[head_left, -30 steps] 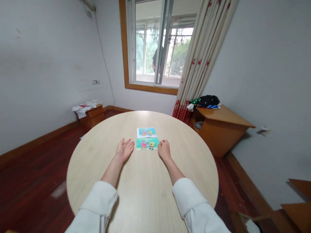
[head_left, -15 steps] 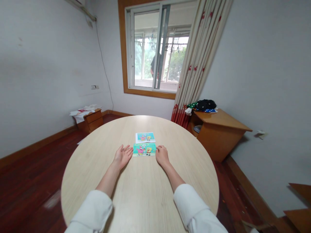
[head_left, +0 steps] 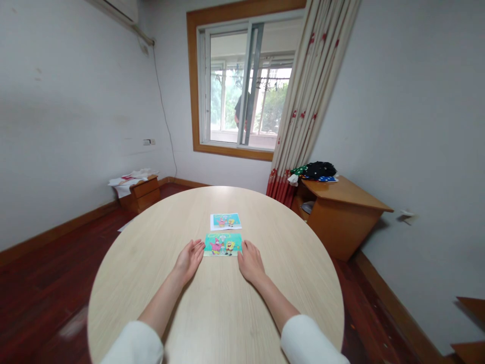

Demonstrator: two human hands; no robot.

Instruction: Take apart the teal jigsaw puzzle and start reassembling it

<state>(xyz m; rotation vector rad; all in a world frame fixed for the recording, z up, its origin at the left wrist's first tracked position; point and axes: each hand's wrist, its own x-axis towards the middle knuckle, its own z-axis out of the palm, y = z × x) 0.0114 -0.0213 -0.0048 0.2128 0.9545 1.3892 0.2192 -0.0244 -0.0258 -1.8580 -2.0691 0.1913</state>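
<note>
A small green cartoon picture board (head_left: 223, 244) lies flat on the round pale wooden table (head_left: 151, 263). My left hand (head_left: 189, 259) rests at its left edge, fingers stretched out and touching it. My right hand (head_left: 250, 262) lies at its right edge, fingers loosely extended on the table. Just beyond the board lies a white-bordered cartoon picture sheet (head_left: 226, 221). Neither hand holds anything.
A wooden desk (head_left: 341, 212) with dark clothes (head_left: 318, 170) on it stands at the right by a curtain (head_left: 303, 101). A low wooden cabinet (head_left: 138, 191) with papers sits by the left wall. A person (head_left: 238, 108) stands outside the window.
Both hands have drawn back toward me along with the green board, which now lies farther from the white-bordered sheet. The view has tilted upward.
</note>
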